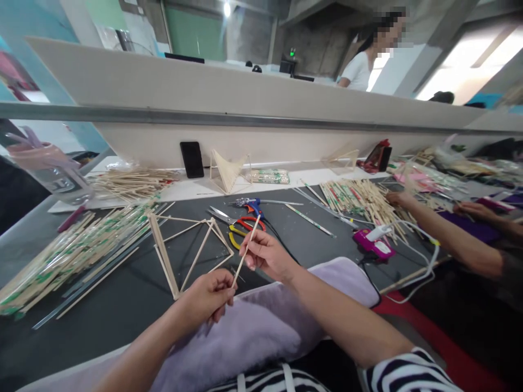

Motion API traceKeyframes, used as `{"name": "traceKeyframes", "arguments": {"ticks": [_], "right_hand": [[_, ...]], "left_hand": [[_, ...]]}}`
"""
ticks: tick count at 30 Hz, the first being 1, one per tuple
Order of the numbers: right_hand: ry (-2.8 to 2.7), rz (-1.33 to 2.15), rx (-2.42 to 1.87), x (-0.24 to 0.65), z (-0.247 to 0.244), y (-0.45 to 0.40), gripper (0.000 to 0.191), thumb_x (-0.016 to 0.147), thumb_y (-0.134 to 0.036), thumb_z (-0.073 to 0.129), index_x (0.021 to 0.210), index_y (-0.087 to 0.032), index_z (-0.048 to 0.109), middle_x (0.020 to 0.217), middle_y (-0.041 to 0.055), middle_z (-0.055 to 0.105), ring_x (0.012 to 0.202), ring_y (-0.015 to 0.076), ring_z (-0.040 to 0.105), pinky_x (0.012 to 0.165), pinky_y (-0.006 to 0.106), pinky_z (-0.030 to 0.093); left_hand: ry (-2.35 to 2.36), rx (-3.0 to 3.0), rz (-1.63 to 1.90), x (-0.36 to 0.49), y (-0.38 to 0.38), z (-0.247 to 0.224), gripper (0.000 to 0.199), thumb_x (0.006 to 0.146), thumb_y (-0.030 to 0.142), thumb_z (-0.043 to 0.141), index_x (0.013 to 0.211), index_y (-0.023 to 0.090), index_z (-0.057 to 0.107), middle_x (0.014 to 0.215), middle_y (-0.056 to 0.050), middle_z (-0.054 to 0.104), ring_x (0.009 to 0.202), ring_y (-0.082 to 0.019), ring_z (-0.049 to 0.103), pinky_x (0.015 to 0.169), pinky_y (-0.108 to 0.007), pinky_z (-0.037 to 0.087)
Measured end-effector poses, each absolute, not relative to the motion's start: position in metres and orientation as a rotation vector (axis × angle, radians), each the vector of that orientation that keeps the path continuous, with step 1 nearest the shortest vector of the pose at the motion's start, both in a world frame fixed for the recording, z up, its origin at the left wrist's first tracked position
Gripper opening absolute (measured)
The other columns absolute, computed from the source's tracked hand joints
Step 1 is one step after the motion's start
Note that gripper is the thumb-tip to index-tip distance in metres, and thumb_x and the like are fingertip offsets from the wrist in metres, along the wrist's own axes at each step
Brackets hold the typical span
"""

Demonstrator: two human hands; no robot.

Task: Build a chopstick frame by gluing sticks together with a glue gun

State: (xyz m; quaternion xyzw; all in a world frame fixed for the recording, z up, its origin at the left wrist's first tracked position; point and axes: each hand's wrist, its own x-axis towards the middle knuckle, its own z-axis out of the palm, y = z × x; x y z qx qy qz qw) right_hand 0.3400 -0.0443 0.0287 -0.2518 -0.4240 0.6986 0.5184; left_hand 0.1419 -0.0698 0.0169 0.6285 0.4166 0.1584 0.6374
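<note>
A thin wooden stick slants between my two hands. My left hand pinches its lower end. Higher up, the fingers of my right hand close around the stick, and its tip sticks out above them. Just left of my hands, a frame of joined wooden sticks stands on the dark table. Behind my right hand lie yellow-handled pliers, red-handled scissors and a blue glue gun.
Packs of wrapped sticks cover the left side, near a pink-lidded bottle. A phone and a finished stick model stand along the partition. To the right are loose sticks, a purple power strip with cables, and another person's arm.
</note>
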Motion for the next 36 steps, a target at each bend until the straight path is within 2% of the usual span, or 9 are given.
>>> {"name": "traceKeyframes", "arguments": {"ticks": [4,9,16,19,22,27,30,34,36], "right_hand": [[-1.05,1.547,-0.605,0.347,0.034,-0.023,0.017,0.082,-0.032,0.066,0.086,-0.018,0.059,0.073,0.0007,0.067,0.046,0.0073,0.054,0.042,0.019,0.042],[-1.05,1.5,-0.613,0.346,0.024,-0.012,0.017,0.081,-0.03,0.067,0.093,-0.019,0.062,0.073,0.0001,0.069,0.045,0.0073,0.057,0.043,0.018,0.045],[-1.136,1.426,-0.661,0.351,0.022,-0.014,0.037,0.078,-0.026,0.069,0.113,-0.024,0.059,0.074,-0.0008,0.071,0.047,0.0096,0.06,0.048,0.022,0.048],[-1.058,1.384,-0.764,0.351,0.025,-0.014,0.021,0.077,-0.027,0.067,0.097,-0.02,0.066,0.072,-0.0003,0.07,0.042,0.007,0.055,0.043,0.02,0.044],[-0.958,1.354,-0.889,0.35,0.028,-0.012,0.012,0.073,-0.025,0.068,0.081,-0.017,0.067,0.066,0.0002,0.069,0.036,0.004,0.046,0.037,0.017,0.036],[-0.835,1.308,-1.029,0.362,0.031,-0.004,0.02,0.067,-0.027,0.07,0.082,-0.015,0.065,0.056,-0.0025,0.063,0.036,0.0038,0.042,0.036,0.016,0.03],[-1.006,1.308,-1.198,0.37,0.034,-0.007,0.022,0.074,-0.036,0.065,0.079,-0.014,0.064,0.047,-0.0049,0.054,0.033,0.0039,0.037,0.033,0.017,0.025],[-1.311,1.317,-1.254,0.364,0.042,-0.025,0.027,0.078,-0.036,0.06,0.097,-0.017,0.063,0.058,-0.0059,0.054,0.037,0.005,0.043,0.036,0.017,0.032],[-1.432,1.224,-1.265,0.358,0.045,-0.033,0.027,0.077,-0.033,0.063,0.1,-0.019,0.062,0.063,-0.0059,0.054,0.04,0.0059,0.046,0.04,0.019,0.036]], "left_hand": [[0.925,1.437,0.288,0.136,-0.07,0.014,0.011,0.083,0.025,0.043,0.084,0.017,0.05,0.068,0.001,0.059,0.039,-0.005,0.047,0.036,-0.016,0.037],[0.961,1.413,0.26,0.132,-0.07,0.011,0.017,0.085,0.025,0.039,0.094,0.017,0.051,0.068,0.002,0.058,0.04,-0.006,0.047,0.036,-0.016,0.037],[1.038,1.391,0.212,0.133,-0.068,0.011,0.017,0.083,0.027,0.042,0.089,0.015,0.053,0.069,0.001,0.058,0.04,-0.006,0.049,0.036,-0.016,0.039],[1.057,1.371,0.211,0.132,-0.069,0.017,0.015,0.082,0.027,0.044,0.087,0.016,0.053,0.068,0.002,0.059,0.039,-0.006,0.051,0.036,-0.016,0.04],[0.984,1.332,0.129,0.126,-0.068,0.029,0.014,0.083,0.029,0.046,0.083,0.016,0.052,0.056,0.004,0.056,0.034,-0.006,0.047,0.035,-0.016,0.039],[0.809,1.207,-0.013,0.106,-0.064,0.043,0.018,0.081,0.032,0.054,0.086,0.015,0.052,0.065,0.0,0.062,0.036,-0.006,0.052,0.033,-0.014,0.035],[0.792,1.207,0.025,0.099,-0.061,0.043,0.02,0.081,0.034,0.055,0.089,0.015,0.052,0.063,0.0,0.062,0.035,-0.006,0.051,0.034,-0.014,0.036],[0.78,1.244,0.064,0.096,-0.06,0.041,0.021,0.083,0.034,0.054,0.09,0.015,0.051,0.062,0.001,0.062,0.035,-0.006,0.051,0.034,-0.013,0.034],[0.784,1.264,0.062,0.095,-0.061,0.042,0.02,0.083,0.034,0.055,0.09,0.015,0.051,0.063,0.001,0.062,0.035,-0.005,0.051,0.034,-0.013,0.034]]}}
